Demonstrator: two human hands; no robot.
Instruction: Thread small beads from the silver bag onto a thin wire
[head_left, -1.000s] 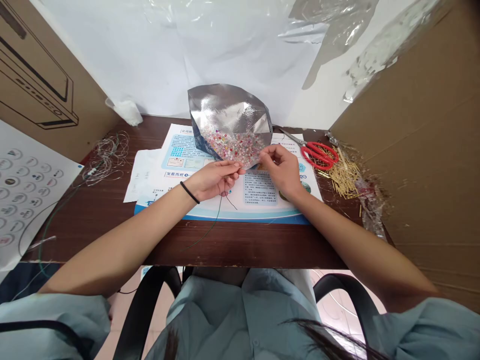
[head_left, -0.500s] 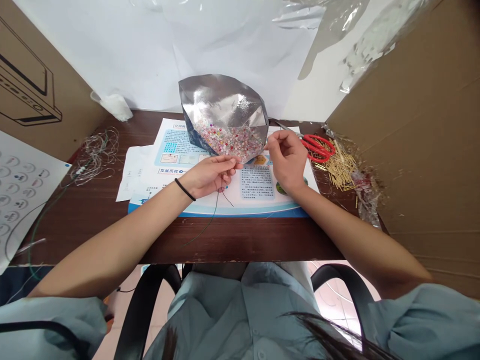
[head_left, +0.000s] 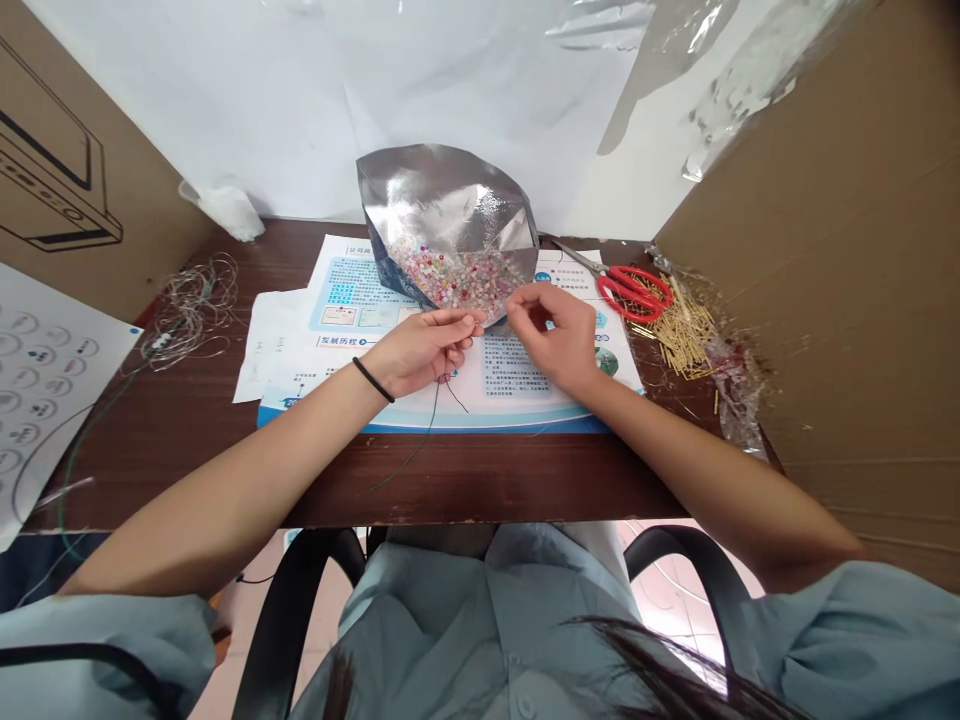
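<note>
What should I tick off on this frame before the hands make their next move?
1. Left hand pinched: ok, thumb against the fingers; what sits at the tips is too small to tell.
2. Dark thread free of snags: cannot tell; it trails from under the left hand, its upper part hidden.
3. Foil bag open: ok, its mouth faces the person.
4. Beads in view: ok, a mixed heap inside the bag.
5. Right hand holding something: cannot tell.
6. Scissors out of the hands: ok, lying beyond the right hand.
</note>
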